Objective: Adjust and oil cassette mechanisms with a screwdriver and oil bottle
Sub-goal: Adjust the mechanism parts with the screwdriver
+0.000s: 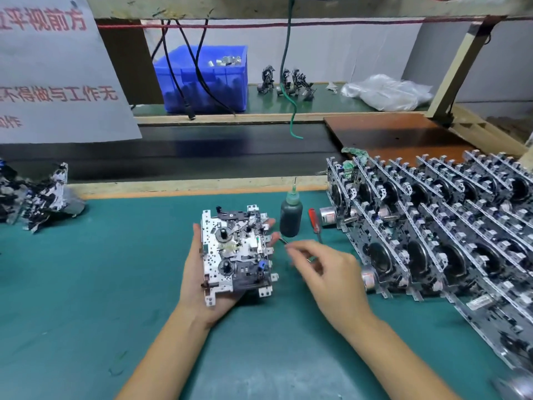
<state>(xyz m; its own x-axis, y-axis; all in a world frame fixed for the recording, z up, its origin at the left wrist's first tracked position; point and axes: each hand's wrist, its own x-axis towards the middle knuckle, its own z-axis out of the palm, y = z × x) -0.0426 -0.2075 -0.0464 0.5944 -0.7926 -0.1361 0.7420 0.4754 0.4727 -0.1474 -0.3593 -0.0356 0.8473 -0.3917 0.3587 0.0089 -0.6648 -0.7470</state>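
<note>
Nearest: left hand (199,272), palm up, cradles a flat silver stamped-metal cassette mechanism w/ black reels and a small blue part (236,252). Fingers curl up round its far/right edge, thumb along the left edge, so it's held by the frame edges above the green bench mat (86,284). Looks stiff and fairly light, but full of thin levers and springs on top; best hold is by the plate rim and corner tabs, not the reels or linkages. Edges prob. sharp, possibly oily, so slippery.

Right hand (326,269) is just beside the mechanism's right side, fingers curled and pinching a thin dark metal tool (284,241); blurred, can't tell what kind. Its tip is near the left fingertips.

Just beyond: dark squeeze oil bottle w/ green needle nozzle (291,217), upright on the mat. Soft sides, so grip mid-body; the needle bends easily. Red-handled screwdriver (315,222) lies beside it, untouched.

Right, near to far: rows of finished-looking metal cassette mechanisms w/ black flywheels (432,232), leaning on each other. Far left: small heap of the same units (37,194).

Far: blue plastic bin (202,79) and clear plastic bag (386,92) on the back shelf.
</note>
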